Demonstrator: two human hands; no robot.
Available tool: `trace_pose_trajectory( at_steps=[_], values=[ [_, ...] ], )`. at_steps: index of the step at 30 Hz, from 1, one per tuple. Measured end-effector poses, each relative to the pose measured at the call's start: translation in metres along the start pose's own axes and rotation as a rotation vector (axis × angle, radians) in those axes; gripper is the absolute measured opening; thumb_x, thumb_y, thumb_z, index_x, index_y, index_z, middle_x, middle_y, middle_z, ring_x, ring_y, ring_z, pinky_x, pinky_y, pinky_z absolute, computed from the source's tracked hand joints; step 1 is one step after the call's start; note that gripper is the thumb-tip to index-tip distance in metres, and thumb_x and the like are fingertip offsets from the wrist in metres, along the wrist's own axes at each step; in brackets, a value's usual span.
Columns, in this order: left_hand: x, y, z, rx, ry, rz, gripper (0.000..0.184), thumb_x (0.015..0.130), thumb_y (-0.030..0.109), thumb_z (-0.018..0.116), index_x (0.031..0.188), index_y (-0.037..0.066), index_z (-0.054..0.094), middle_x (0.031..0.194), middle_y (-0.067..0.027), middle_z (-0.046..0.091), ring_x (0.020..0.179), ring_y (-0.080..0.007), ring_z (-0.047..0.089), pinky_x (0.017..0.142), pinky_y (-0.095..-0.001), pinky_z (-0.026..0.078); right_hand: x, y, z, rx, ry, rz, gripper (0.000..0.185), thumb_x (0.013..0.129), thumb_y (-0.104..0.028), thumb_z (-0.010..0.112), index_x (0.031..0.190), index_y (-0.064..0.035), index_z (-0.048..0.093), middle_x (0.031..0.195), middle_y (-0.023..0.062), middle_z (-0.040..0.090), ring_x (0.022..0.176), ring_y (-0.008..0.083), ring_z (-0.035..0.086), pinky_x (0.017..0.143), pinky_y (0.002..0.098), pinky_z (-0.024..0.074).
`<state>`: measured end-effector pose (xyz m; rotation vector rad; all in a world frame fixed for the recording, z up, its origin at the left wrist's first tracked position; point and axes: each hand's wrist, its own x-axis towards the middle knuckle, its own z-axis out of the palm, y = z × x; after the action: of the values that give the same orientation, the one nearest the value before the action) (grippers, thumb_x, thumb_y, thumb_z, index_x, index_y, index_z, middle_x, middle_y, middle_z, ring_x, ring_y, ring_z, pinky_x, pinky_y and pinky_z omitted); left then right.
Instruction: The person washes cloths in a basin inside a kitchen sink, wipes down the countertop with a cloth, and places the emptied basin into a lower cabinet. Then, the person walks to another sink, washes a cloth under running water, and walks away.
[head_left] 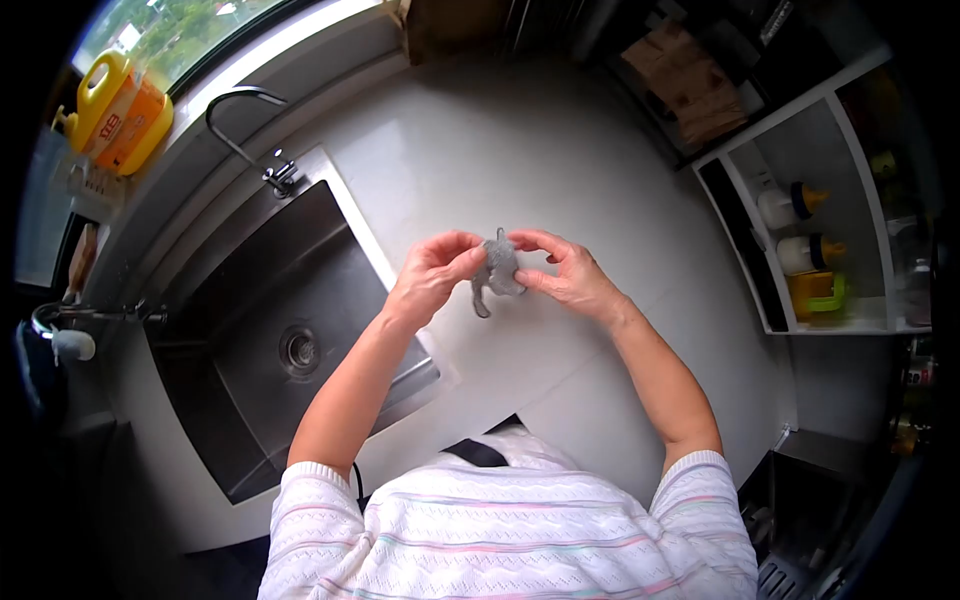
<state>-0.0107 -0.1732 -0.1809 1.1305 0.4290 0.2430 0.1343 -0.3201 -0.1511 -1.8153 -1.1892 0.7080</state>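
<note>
Between my two hands hangs a small crumpled grey cloth-like item [498, 266], held above the pale countertop. My left hand [438, 268] pinches its left edge between thumb and fingers. On the other side, my right hand [562, 272] has its thumb and fingers closed on the right edge. A narrow strip of the item dangles at the lower left, and a small loop sticks up at its top.
A steel sink [372, 300] with a curved faucet [232, 140] lies to the left. The yellow jug [122, 118] stands by the window. At the right, a white-framed cabinet [862, 150] holds bottles [798, 254]. A brown package [685, 80] lies at the upper right.
</note>
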Motion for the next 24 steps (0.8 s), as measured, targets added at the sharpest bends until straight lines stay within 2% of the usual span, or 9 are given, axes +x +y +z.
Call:
trace_pose_trajectory(
  at_steps=[3, 7, 8, 11, 12, 15, 20, 23, 24],
  values=[
    [-0.009, 0.006, -0.006, -0.18, 0.053, -0.085, 0.02, 0.085, 0.02, 0.059, 0.093, 0.002, 0.057, 0.082, -0.0012, 0.059, 0.075, -0.0087, 0.056, 0.069, -0.0221, 0.045, -0.001, 0.024, 0.006, 0.363, -0.287, 0.283, 0.02, 0.082, -0.014, 0.058, 0.099, -0.0028, 0.059, 0.092, 0.0024, 0.059, 0.086, 0.0086, 0.053, 0.079, 0.0221, 0.0426],
    [-0.021, 0.011, -0.006, -0.326, 0.038, -0.187, 0.015, 0.087, 0.018, 0.055, 0.095, 0.004, 0.054, 0.08, -0.0019, 0.059, 0.07, -0.0085, 0.058, 0.059, -0.0222, 0.049, -0.005, 0.009, 0.004, 0.508, -0.158, 0.12, 0.019, 0.085, -0.016, 0.057, 0.098, -0.0023, 0.058, 0.093, 0.0028, 0.058, 0.088, 0.0093, 0.052, 0.079, 0.0242, 0.0427],
    [-0.021, 0.007, -0.008, -0.342, -0.018, -0.175, 0.018, 0.087, 0.018, 0.053, 0.098, 0.004, 0.052, 0.084, -0.0044, 0.06, 0.072, -0.0114, 0.06, 0.058, -0.0277, 0.052, -0.004, -0.001, 0.008, 0.542, -0.136, 0.15, 0.025, 0.084, -0.018, 0.059, 0.103, -0.0021, 0.057, 0.097, 0.0028, 0.057, 0.091, 0.0113, 0.053, 0.083, 0.0264, 0.0422],
    [-0.026, 0.009, -0.006, -0.422, -0.055, -0.134, 0.017, 0.088, 0.017, 0.053, 0.098, 0.004, 0.052, 0.086, -0.0045, 0.06, 0.073, -0.0113, 0.06, 0.063, -0.025, 0.052, -0.003, -0.014, 0.027, 0.549, -0.221, 0.174, 0.03, 0.084, -0.018, 0.06, 0.11, -0.0032, 0.053, 0.103, 0.0045, 0.057, 0.101, 0.0142, 0.051, 0.087, 0.027, 0.0411],
    [-0.028, 0.008, -0.008, -0.438, -0.063, -0.118, 0.017, 0.087, 0.016, 0.054, 0.098, 0.004, 0.051, 0.089, -0.005, 0.059, 0.077, -0.0122, 0.06, 0.067, -0.0271, 0.052, -0.002, -0.017, 0.032, 0.472, -0.245, 0.103, 0.035, 0.083, -0.018, 0.061, 0.112, -0.0031, 0.052, 0.106, 0.0052, 0.056, 0.099, 0.014, 0.053, 0.083, 0.0278, 0.044],
    [-0.036, 0.007, -0.019, -0.422, -0.041, -0.037, 0.017, 0.085, 0.014, 0.056, 0.098, 0.005, 0.052, 0.09, -0.0049, 0.059, 0.08, -0.012, 0.059, 0.069, -0.0285, 0.052, 0.004, -0.009, 0.041, 0.523, -0.235, 0.291, 0.037, 0.083, -0.018, 0.061, 0.114, -0.0033, 0.05, 0.11, 0.007, 0.054, 0.096, 0.0142, 0.054, 0.078, 0.0285, 0.0473],
    [-0.054, -0.007, -0.041, -0.39, 0.025, 0.02, 0.021, 0.079, 0.009, 0.063, 0.097, 0.006, 0.051, 0.092, -0.0029, 0.059, 0.083, -0.0118, 0.058, 0.072, -0.0263, 0.048, 0.014, -0.028, 0.075, 0.851, -0.1, 0.24, 0.046, 0.08, -0.013, 0.063, 0.119, 0.0028, 0.043, 0.107, 0.0108, 0.053, 0.094, 0.0145, 0.056, 0.076, 0.0252, 0.0499],
    [-0.072, -0.007, -0.057, -0.364, 0.146, 0.023, 0.027, 0.079, 0.008, 0.063, 0.101, 0.006, 0.049, 0.09, -0.002, 0.059, 0.082, -0.0098, 0.058, 0.069, -0.0242, 0.047, 0.025, -0.033, 0.097, 0.771, -0.223, 0.165, 0.047, 0.079, -0.011, 0.064, 0.119, 0.0024, 0.042, 0.106, 0.01, 0.053, 0.092, 0.0136, 0.055, 0.076, 0.0252, 0.0496],
    [-0.081, -0.005, -0.065, -0.354, 0.197, 0.075, 0.03, 0.078, 0.006, 0.063, 0.104, 0.005, 0.048, 0.09, -0.002, 0.059, 0.082, -0.0095, 0.057, 0.07, -0.0239, 0.047, 0.027, -0.042, 0.105, 0.692, -0.219, 0.157, 0.04, 0.08, -0.008, 0.063, 0.115, 0.0025, 0.047, 0.098, 0.0063, 0.056, 0.085, 0.01, 0.055, 0.073, 0.022, 0.0481]
  ],
)
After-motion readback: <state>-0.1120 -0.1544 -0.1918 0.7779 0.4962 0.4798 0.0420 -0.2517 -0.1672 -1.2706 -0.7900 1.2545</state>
